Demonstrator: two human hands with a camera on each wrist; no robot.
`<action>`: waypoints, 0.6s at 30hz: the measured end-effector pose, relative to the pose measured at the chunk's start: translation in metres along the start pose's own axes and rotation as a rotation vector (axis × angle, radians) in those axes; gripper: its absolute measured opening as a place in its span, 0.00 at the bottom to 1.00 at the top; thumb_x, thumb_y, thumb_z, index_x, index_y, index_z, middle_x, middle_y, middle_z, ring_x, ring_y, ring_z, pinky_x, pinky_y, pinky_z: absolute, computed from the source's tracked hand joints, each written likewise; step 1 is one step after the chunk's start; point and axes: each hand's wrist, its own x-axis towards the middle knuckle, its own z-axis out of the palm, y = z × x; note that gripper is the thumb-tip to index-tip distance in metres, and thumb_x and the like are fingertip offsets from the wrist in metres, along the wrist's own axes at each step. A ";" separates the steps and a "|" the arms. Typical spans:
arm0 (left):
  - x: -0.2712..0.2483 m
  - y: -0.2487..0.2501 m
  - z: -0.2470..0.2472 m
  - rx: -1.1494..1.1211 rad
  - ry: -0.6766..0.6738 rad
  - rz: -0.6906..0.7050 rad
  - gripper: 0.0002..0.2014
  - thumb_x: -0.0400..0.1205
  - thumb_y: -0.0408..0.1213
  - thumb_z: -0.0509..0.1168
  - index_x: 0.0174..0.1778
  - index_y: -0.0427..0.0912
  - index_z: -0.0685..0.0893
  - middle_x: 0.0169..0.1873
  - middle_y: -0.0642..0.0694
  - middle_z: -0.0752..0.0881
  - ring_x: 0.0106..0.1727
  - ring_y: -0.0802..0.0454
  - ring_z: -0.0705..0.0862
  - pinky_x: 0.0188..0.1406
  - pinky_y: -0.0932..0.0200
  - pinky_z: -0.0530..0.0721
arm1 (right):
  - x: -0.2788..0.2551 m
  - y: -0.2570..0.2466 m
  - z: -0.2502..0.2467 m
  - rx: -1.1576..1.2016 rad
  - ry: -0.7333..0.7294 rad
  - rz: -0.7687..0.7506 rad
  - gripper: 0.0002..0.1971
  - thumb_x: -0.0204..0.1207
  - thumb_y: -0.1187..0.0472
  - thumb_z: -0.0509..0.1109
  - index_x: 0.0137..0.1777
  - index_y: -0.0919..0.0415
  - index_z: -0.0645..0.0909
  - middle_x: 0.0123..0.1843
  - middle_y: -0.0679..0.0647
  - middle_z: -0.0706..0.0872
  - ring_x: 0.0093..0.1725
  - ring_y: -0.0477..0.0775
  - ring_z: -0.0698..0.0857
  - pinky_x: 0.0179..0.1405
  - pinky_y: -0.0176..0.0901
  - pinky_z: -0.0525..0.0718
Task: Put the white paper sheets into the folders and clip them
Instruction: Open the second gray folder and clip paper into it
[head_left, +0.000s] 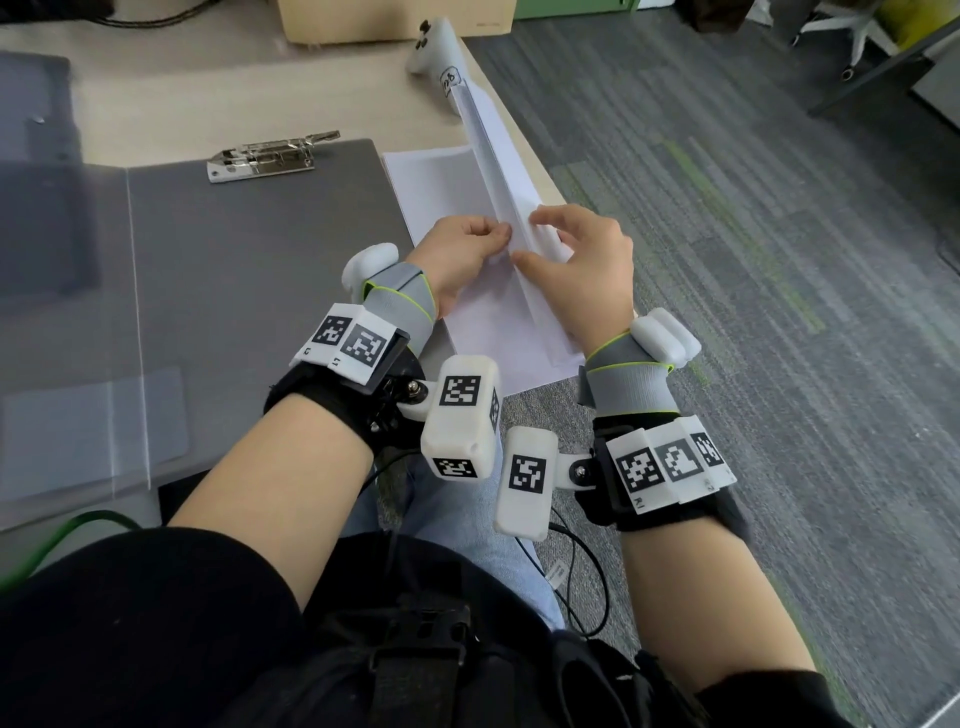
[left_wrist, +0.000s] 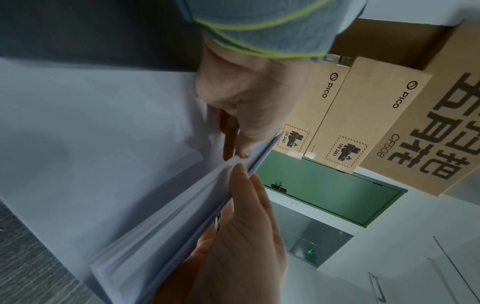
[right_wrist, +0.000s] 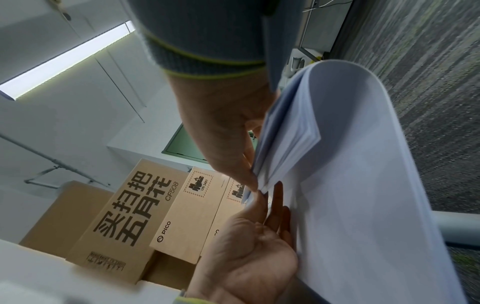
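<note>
A grey folder (head_left: 249, 270) lies open on the table with its metal clip (head_left: 270, 156) at the far edge. To its right lies a stack of white paper sheets (head_left: 441, 192). Part of that stack (head_left: 491, 156) is lifted and curls up off the rest. My left hand (head_left: 496, 236) pinches the lifted sheets' edge between thumb and finger, shown close in the left wrist view (left_wrist: 235, 158). Facing it, my right hand (head_left: 532, 236) grips the same bundle, fingers over the top and thumb on the near side; the right wrist view (right_wrist: 253, 185) shows this close up.
The folder's clear cover (head_left: 62, 312) spreads to the left. A white controller (head_left: 431, 47) and a cardboard box (head_left: 384, 15) sit at the table's far side. The paper overhangs the table's right edge above grey carpet (head_left: 779, 260). More cardboard boxes (left_wrist: 363, 115) stand beyond.
</note>
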 end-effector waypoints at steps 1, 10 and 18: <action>0.000 0.000 0.000 0.001 0.005 -0.003 0.13 0.85 0.36 0.60 0.33 0.43 0.78 0.29 0.47 0.76 0.34 0.53 0.72 0.41 0.60 0.72 | 0.001 0.000 -0.001 0.006 -0.002 0.001 0.19 0.65 0.58 0.75 0.58 0.55 0.86 0.60 0.49 0.88 0.65 0.52 0.83 0.69 0.52 0.79; 0.002 -0.003 0.001 0.014 0.033 0.000 0.15 0.85 0.34 0.60 0.29 0.43 0.75 0.32 0.45 0.76 0.40 0.48 0.72 0.48 0.56 0.69 | 0.009 0.011 -0.015 -0.087 0.045 0.053 0.18 0.71 0.66 0.65 0.61 0.56 0.84 0.58 0.59 0.88 0.60 0.60 0.86 0.63 0.54 0.82; 0.005 -0.004 -0.003 -0.028 -0.013 -0.008 0.15 0.85 0.34 0.59 0.30 0.43 0.75 0.32 0.46 0.75 0.40 0.49 0.72 0.43 0.59 0.71 | 0.012 0.023 -0.021 -0.473 0.007 0.009 0.24 0.78 0.50 0.64 0.68 0.65 0.76 0.80 0.60 0.68 0.82 0.62 0.62 0.79 0.58 0.59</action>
